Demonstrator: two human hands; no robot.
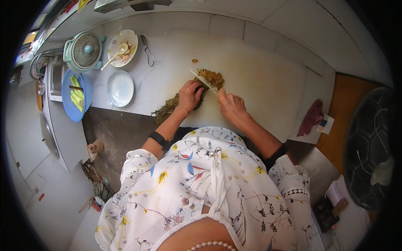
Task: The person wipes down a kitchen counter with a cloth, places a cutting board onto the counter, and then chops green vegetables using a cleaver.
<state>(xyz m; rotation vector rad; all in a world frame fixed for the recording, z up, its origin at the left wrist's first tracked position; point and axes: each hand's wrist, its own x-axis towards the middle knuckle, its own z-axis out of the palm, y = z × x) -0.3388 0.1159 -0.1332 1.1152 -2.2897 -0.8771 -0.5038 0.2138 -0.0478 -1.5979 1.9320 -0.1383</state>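
My right hand [233,105] grips a kitchen knife [202,80], its blade pointing up and to the left. My left hand [189,96] presses down on a bundle of dark green leafy vegetable [168,110], perhaps pickled greens, right beside the blade. The bundle's stringy end trails toward the counter's front edge. On the far side of the knife lies a pile of chopped yellow-brown pieces [214,79]. One small slice [195,61] sits apart, above the pile. All of this rests on a large pale cutting board [263,72]. The knife's handle is mostly hidden in my fist.
To the left are a pale blue-patterned plate [120,88], a floral plate [113,42] with garlic and a spoon, a peeler-like tool [147,51], a small fan [86,51] and a blue basin [70,106] holding green vegetables. A dark red cloth [311,119] lies at right.
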